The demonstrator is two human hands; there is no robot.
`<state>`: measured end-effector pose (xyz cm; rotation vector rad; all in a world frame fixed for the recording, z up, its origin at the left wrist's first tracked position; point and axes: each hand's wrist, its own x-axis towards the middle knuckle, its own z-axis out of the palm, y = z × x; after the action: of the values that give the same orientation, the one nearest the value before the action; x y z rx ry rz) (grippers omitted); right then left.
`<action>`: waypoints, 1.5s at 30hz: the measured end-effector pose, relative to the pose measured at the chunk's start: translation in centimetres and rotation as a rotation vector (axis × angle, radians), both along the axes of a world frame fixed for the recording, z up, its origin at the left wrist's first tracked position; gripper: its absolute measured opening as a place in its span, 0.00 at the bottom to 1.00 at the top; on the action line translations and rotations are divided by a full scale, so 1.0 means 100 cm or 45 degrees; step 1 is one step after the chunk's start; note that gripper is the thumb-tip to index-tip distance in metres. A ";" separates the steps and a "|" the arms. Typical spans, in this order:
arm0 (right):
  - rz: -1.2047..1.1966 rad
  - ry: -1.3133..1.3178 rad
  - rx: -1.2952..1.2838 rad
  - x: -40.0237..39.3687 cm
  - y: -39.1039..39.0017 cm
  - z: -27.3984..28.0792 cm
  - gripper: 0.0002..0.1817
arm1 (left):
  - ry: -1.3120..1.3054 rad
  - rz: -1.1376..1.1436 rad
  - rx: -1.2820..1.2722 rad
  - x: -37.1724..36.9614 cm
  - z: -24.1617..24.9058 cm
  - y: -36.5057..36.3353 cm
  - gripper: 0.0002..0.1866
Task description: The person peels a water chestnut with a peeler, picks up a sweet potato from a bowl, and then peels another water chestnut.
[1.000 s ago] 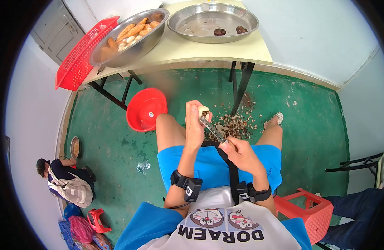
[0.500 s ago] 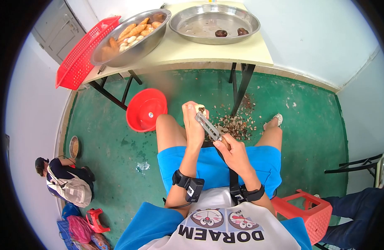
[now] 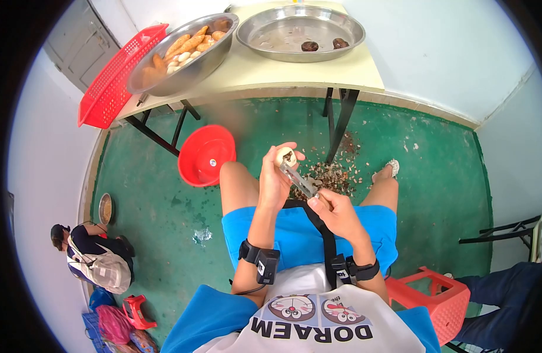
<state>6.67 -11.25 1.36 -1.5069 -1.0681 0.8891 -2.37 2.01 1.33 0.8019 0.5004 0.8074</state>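
Note:
My left hand (image 3: 274, 176) cradles a water chestnut (image 3: 285, 155), pale and mostly peeled, with a dark brown patch on the side towards me. Its fingertips spread past the far side of it. My right hand (image 3: 334, 213) is closed around the wooden handle of a metal peeler (image 3: 298, 180). The long slotted blade points up and left, its tip right at the lower edge of the water chestnut. Both hands are above my lap. Brown and white peelings (image 3: 332, 178) lie scattered on the green floor beyond them.
On the table (image 3: 282, 75) stand a steel bowl (image 3: 209, 65) of sweet potatoes and white peeled pieces, a steel tray (image 3: 271, 52) with two dark chestnuts, and a red basket (image 3: 109, 88). A red basin (image 3: 191, 150) sits on the floor. A person (image 3: 100, 253) crouches left; a red stool (image 3: 430, 300) stands right.
The water chestnut has turned so its dark patch shows more, and the left fingers have opened out around it. My right hand and the peeler have shifted slightly right and down.

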 end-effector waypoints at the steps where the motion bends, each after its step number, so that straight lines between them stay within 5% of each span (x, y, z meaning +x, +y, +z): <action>1: 0.013 -0.050 -0.026 0.000 0.000 0.003 0.19 | 0.001 -0.002 0.001 0.000 0.000 -0.001 0.24; 17: 0.027 -0.113 -0.032 0.003 -0.004 0.003 0.21 | 0.045 -0.010 0.087 -0.002 -0.002 -0.001 0.21; 35: 0.225 0.384 -0.312 0.007 -0.009 0.014 0.20 | 0.285 0.114 0.468 0.001 -0.007 -0.002 0.26; 45: -0.099 -0.046 -0.049 -0.014 0.002 -0.010 0.19 | 0.232 0.294 0.418 0.005 -0.012 0.000 0.26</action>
<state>5.29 -11.03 0.32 -1.5916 -1.0161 0.8353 -1.84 2.00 0.15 1.1423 0.6397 1.0519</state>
